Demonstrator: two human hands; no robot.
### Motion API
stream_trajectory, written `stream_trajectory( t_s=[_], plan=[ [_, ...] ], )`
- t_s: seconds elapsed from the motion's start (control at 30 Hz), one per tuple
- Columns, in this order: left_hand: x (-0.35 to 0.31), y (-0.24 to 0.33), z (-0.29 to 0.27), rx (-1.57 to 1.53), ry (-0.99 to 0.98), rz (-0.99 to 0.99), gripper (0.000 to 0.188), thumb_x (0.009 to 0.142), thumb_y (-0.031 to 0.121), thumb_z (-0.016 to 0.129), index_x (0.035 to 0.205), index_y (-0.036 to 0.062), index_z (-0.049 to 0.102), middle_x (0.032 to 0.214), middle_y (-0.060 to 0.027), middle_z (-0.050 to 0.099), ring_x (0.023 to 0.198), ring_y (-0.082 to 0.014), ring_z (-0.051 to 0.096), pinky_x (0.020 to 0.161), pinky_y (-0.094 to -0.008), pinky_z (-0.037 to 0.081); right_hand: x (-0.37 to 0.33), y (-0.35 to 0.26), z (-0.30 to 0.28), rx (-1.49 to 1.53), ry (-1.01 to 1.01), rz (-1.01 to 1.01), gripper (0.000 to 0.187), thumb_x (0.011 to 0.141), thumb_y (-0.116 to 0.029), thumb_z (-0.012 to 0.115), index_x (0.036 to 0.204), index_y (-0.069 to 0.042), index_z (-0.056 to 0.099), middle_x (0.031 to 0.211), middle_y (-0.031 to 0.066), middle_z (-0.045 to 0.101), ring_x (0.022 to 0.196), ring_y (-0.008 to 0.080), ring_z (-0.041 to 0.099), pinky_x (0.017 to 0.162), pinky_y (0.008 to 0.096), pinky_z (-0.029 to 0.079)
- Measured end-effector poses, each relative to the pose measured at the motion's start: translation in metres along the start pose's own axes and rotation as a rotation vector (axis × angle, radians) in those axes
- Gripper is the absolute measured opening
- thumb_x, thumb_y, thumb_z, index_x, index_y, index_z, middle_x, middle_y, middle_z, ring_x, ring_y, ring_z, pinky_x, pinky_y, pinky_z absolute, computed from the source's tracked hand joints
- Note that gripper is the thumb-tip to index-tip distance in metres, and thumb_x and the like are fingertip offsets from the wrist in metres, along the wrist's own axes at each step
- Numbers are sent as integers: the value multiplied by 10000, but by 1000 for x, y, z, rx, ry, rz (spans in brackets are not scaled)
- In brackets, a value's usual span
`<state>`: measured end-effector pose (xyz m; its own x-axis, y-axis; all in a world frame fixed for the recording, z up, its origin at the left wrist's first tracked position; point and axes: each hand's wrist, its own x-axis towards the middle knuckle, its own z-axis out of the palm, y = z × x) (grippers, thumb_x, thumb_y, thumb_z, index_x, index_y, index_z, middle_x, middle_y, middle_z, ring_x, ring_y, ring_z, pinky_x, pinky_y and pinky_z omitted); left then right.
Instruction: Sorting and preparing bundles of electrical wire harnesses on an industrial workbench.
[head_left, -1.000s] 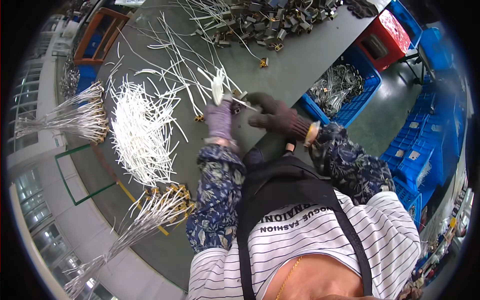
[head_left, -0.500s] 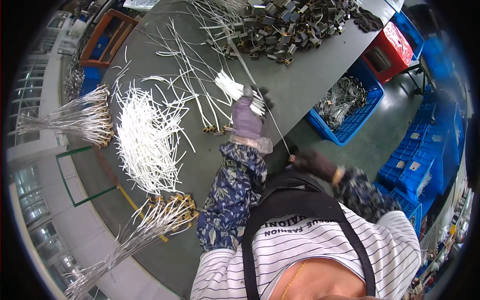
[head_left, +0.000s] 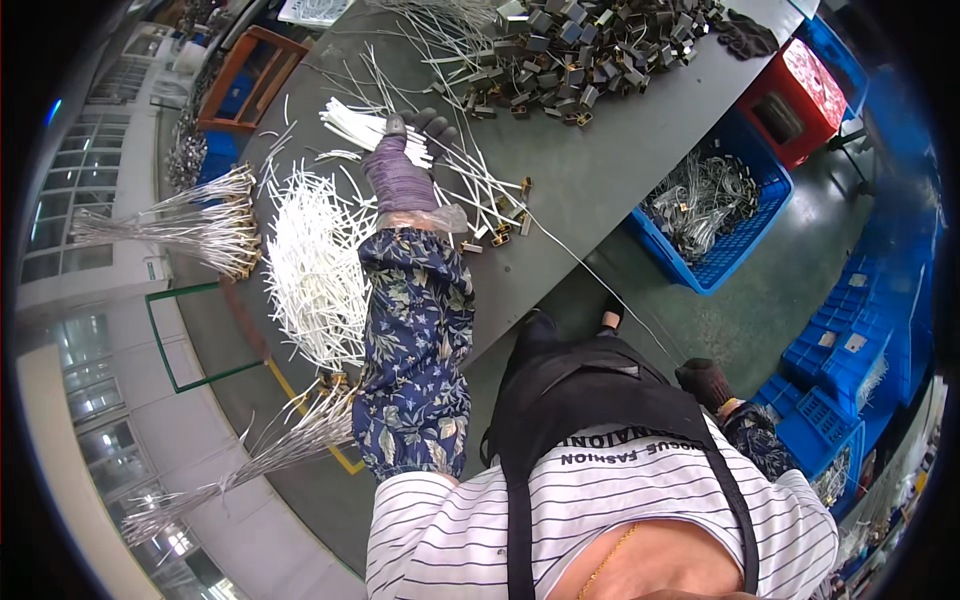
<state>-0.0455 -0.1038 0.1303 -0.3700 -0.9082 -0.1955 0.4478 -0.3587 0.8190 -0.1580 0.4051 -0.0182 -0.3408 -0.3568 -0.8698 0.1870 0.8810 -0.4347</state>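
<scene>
My left hand [head_left: 398, 178], in a purple knit glove, is closed around a bundle of short white tubes [head_left: 352, 126] above the table. Low on the right, clear of the table edge, my right hand [head_left: 704, 384] in a dark glove is closed on the end of a long thin wire [head_left: 605, 284]. That wire stretches back over the table edge toward my left hand. Beside my left wrist lie several white-sleeved wires with small brass-and-dark end pieces [head_left: 500, 237]. A large heap of white tubes [head_left: 315, 265] lies left of my left forearm.
Dark metal blocks [head_left: 590, 50] are piled at the far side of the grey table [head_left: 590, 160]. Tied wire bunches [head_left: 225, 220] lie at the left. A blue crate [head_left: 700, 278] of wires, a red box [head_left: 800, 100] and stacked blue crates [head_left: 835, 340] stand at the right.
My left hand has moved left and farther away with the tube bundle. My right hand has swung outward to the lower right, drawing the wire across the table edge.
</scene>
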Motion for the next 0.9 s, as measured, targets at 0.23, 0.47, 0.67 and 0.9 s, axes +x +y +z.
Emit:
stream_trajectory(
  t_s=[0.23,0.47,0.67,0.9],
  plan=[
    [-48,-50,-9,295,-126,-382,249,935,182,457,917,-23,596,810,-135,644,724,-224,642,628,-327,556,12,-42,13,118,-2,-126,241,764,-234,649,849,-8,641,666,31,585,570,123,517,520,281,414],
    [-111,-153,-41,527,-122,-502,270,768,148,699,970,-1,598,781,-43,614,622,-128,561,526,-263,450,7,-278,66,172,-147,-673,532,818,-297,620,1260,-60,441,1075,90,559,860,137,542,739,283,464],
    [-36,-43,-59,1562,-85,-233,269,835,247,629,926,-6,614,673,-71,616,561,-133,556,505,-297,472,50,-368,37,-425,491,-1118,686,695,-322,745,1263,-88,439,1248,200,457,1023,339,563,829,396,482],
    [-37,-63,-68,456,-68,-443,339,859,292,594,1015,-7,564,820,-94,630,621,-124,603,482,-256,508,89,-404,-12,-369,419,-1098,386,694,-215,737,1015,-45,606,934,141,601,853,263,595,738,356,478]
  ],
)
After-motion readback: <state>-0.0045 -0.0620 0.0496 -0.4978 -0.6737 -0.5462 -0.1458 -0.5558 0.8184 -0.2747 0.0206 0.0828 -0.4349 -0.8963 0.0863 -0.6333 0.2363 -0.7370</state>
